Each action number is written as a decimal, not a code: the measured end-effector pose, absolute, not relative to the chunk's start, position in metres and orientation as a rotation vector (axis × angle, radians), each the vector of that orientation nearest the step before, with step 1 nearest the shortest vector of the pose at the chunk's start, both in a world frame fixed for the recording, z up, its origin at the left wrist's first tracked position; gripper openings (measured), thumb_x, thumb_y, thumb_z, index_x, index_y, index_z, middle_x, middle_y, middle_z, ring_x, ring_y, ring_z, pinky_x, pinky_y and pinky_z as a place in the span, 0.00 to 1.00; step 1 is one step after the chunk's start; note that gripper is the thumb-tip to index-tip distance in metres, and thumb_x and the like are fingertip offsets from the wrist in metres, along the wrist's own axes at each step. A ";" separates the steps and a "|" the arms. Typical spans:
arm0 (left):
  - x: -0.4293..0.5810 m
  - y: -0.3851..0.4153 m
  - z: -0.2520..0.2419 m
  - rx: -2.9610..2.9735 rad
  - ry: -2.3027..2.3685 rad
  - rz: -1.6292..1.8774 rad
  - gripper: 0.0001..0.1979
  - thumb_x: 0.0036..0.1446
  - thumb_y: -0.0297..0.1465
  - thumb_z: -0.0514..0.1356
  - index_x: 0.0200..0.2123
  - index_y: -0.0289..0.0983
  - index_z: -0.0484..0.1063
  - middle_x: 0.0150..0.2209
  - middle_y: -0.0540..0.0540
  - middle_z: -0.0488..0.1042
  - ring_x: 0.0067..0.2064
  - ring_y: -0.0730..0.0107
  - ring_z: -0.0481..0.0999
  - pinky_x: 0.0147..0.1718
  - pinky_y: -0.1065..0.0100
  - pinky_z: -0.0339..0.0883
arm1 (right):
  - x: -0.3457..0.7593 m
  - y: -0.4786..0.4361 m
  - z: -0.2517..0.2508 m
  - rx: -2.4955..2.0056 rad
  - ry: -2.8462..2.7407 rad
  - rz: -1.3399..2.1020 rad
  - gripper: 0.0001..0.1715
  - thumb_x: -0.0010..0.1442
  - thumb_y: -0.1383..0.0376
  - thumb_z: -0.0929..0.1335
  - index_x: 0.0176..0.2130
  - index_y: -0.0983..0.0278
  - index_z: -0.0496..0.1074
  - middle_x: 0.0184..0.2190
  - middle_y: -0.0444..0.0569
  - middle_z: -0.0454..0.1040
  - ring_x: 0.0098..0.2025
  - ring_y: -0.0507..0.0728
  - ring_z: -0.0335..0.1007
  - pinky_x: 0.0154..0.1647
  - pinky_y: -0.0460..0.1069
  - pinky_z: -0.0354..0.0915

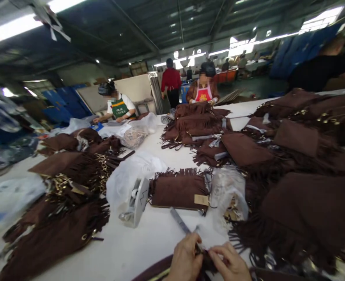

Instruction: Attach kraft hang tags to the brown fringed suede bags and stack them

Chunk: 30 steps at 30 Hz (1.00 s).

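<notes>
My left hand and my right hand are at the bottom edge, close together over a brown suede piece lying on the white table. Both hands have their fingers pinched on the dark fringe between them. A grey tool handle sticks out from my left hand toward the far side. Just beyond lies a brown fringed suede bag with a small tan tag.
A white tape dispenser stands left of the bag, clear plastic bags right of it. Heaps of brown fringed bags fill the right and the left. Two people in aprons work at the far side.
</notes>
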<state>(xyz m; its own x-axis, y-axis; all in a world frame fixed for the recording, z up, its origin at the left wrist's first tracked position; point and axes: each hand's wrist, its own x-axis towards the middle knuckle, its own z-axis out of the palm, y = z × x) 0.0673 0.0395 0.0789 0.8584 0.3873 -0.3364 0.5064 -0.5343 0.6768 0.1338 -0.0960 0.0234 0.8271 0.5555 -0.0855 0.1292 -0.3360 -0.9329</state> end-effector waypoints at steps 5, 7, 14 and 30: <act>0.069 0.045 0.082 2.158 0.755 -0.230 0.12 0.40 0.23 0.53 0.31 0.38 0.68 0.22 0.53 0.66 0.27 0.71 0.64 0.28 0.71 0.51 | 0.129 -0.091 0.029 -1.706 -0.132 0.519 0.23 0.44 0.45 0.68 0.23 0.61 0.74 0.19 0.43 0.70 0.21 0.53 0.64 0.22 0.44 0.62; 0.071 0.050 0.078 2.093 0.790 -0.191 0.12 0.38 0.23 0.53 0.29 0.38 0.68 0.21 0.54 0.64 0.26 0.72 0.62 0.26 0.72 0.50 | 0.126 -0.089 0.029 -1.666 -0.091 0.566 0.23 0.43 0.45 0.68 0.23 0.62 0.73 0.17 0.42 0.69 0.20 0.53 0.63 0.21 0.44 0.61; 0.071 0.064 0.062 1.527 0.823 -0.086 0.12 0.29 0.23 0.53 0.25 0.36 0.65 0.20 0.54 0.66 0.23 0.76 0.60 0.23 0.73 0.49 | 0.113 -0.079 0.019 -1.563 -0.122 0.590 0.24 0.44 0.45 0.68 0.22 0.63 0.74 0.19 0.43 0.70 0.24 0.54 0.64 0.25 0.43 0.62; 0.068 0.059 0.074 1.438 0.814 -0.049 0.13 0.29 0.22 0.56 0.26 0.34 0.67 0.22 0.52 0.70 0.26 0.74 0.65 0.26 0.73 0.54 | 0.103 -0.070 0.006 -1.600 -0.277 0.531 0.26 0.48 0.43 0.66 0.23 0.63 0.72 0.20 0.44 0.70 0.24 0.53 0.66 0.23 0.42 0.63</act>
<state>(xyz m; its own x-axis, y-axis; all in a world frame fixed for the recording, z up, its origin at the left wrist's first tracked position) 0.0676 0.0590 0.0741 0.7365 0.4339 -0.5189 0.4933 0.1803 0.8510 0.1027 -0.0696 0.0065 0.8604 0.4801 -0.1707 -0.1353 -0.1076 -0.9849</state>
